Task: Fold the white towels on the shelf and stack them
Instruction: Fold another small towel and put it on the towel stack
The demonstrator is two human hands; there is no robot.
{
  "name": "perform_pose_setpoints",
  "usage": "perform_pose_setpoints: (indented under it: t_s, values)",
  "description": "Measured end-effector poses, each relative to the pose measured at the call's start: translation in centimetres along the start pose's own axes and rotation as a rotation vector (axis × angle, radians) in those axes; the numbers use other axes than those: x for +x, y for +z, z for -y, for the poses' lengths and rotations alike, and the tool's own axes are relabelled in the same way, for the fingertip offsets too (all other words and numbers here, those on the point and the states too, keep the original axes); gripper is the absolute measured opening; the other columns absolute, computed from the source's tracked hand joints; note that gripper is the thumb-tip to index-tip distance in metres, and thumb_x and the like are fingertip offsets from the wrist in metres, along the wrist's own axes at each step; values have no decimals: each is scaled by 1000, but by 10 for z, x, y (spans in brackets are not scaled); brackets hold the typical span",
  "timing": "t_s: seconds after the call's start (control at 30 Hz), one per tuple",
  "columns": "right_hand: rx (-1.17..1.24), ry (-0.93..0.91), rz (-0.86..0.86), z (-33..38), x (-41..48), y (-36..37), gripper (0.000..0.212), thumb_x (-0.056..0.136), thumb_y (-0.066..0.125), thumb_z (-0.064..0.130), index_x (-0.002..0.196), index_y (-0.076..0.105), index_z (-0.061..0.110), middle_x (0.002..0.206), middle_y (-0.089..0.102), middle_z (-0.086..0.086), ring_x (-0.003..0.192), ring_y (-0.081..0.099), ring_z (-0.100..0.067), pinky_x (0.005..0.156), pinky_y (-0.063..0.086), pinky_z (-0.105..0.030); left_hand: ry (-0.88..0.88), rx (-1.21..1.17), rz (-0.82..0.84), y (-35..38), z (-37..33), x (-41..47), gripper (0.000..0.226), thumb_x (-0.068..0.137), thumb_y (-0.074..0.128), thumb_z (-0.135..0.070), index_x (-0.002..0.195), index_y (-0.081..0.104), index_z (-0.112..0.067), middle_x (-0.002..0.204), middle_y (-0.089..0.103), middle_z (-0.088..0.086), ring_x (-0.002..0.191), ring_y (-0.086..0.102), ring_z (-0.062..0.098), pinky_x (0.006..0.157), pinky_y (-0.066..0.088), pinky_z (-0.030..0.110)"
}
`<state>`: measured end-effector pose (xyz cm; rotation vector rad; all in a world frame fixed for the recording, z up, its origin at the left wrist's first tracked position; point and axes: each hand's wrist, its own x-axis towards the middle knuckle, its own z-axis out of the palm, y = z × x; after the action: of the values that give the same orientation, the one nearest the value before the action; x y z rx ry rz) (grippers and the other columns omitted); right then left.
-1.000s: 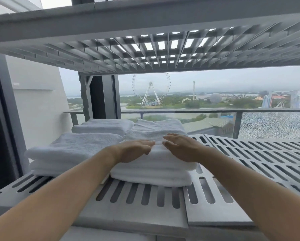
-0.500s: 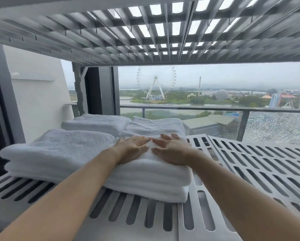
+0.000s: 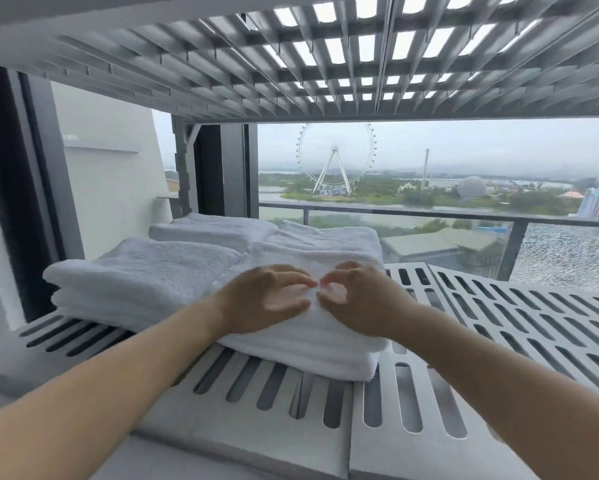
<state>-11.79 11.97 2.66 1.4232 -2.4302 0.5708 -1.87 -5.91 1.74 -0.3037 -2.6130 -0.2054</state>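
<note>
The front stack of towels [image 3: 312, 344], white and folded, sits on the slotted grey shelf [image 3: 256, 396] near the middle of the view, with its thick folded edge facing the person. Both hands lie side by side on top of it. The left hand [image 3: 263, 303] rests palm down on the stack's nine o'clock half and the right hand [image 3: 360, 303] on its three o'clock half. Their fingertips almost meet over the centre. The fingers are loosely spread and slightly bent, pressing on the cloth and grasping nothing, though blur softens their outlines. Bare forearms reach in from five and seven o'clock.

At nine o'clock of this stack, touching it, lies a second pile of folded towels [image 3: 135, 282]. Just behind it at twelve o'clock is a third pile [image 3: 332, 237], and at eleven o'clock a fourth pile [image 3: 211, 230]. The shelf's slotted surface runs on toward three o'clock. An upper grid shelf [image 3: 326, 64] spans overhead. Beyond a railing [image 3: 429, 214] at twelve o'clock stand a Ferris wheel [image 3: 336, 157] and a pale dome [image 3: 471, 187].
</note>
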Motion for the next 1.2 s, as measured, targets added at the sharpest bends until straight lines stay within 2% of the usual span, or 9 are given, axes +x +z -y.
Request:
perform_pose_setpoints:
  t_s: [0.13,0.23,0.47,0.6,0.7,0.77,0.9,1.03,1.2]
  values:
    - [-160,-39,214,4,-26,1,87,74,50,68,144,14,33,149,23,0,140,10,-26,109,27,-43,76,278,60,8,-4,-19,82,75,56,-64,142,30,-25,147,38,-3,132,37,12,110,29,30]
    - [-311,-45,264,8,-29,6,105,67,65,55,144,-1,27,151,11,1,141,1,-30,103,37,-51,37,327,98,11,-5,-18,92,69,60,-63,144,23,-25,150,30,-3,136,30,14,114,23,32]
    - [-283,-104,106,-16,-23,-1,91,59,70,43,137,26,29,132,35,5,125,29,-20,83,50,-39,-44,329,86,24,-22,-3,89,67,58,-59,142,24,-25,148,35,-1,132,36,17,110,30,36]
    - [-121,-133,188,-32,-22,-9,94,59,71,59,138,29,33,138,34,7,129,26,-16,102,39,-37,-64,288,129,22,-25,3,86,70,54,-65,142,22,-29,147,34,-5,132,35,15,109,31,37]
    - [86,-65,192,-31,-13,-20,79,66,52,76,133,42,36,146,33,9,136,25,-14,110,21,-33,-76,218,157,6,-16,0,77,79,51,-66,143,25,-32,148,33,-8,134,33,12,110,31,36]
    - [94,-23,193,-29,-7,-22,69,73,47,74,132,44,38,151,28,7,139,22,-16,113,18,-37,-60,266,164,-1,-10,-4,75,81,53,-61,143,25,-32,149,33,-8,135,32,12,111,30,34]
    - [25,-40,253,-26,-8,-13,79,70,61,64,139,31,40,152,21,5,141,9,-22,113,14,-38,-30,385,231,-5,-3,-12,81,75,56,-36,145,16,-34,150,30,-6,136,30,15,112,28,37]
    - [115,-35,129,-27,-12,-8,77,65,68,43,136,37,38,148,25,3,138,12,-17,105,19,-28,-25,375,232,-13,4,-11,80,75,53,-16,145,18,-35,149,32,-5,135,31,16,111,29,37]
    - [153,20,-28,-26,-8,-9,72,62,67,39,131,46,34,148,30,-1,137,21,-19,104,24,-28,8,362,124,-26,7,1,75,75,51,-3,141,31,-33,143,42,-6,129,40,15,100,40,30]
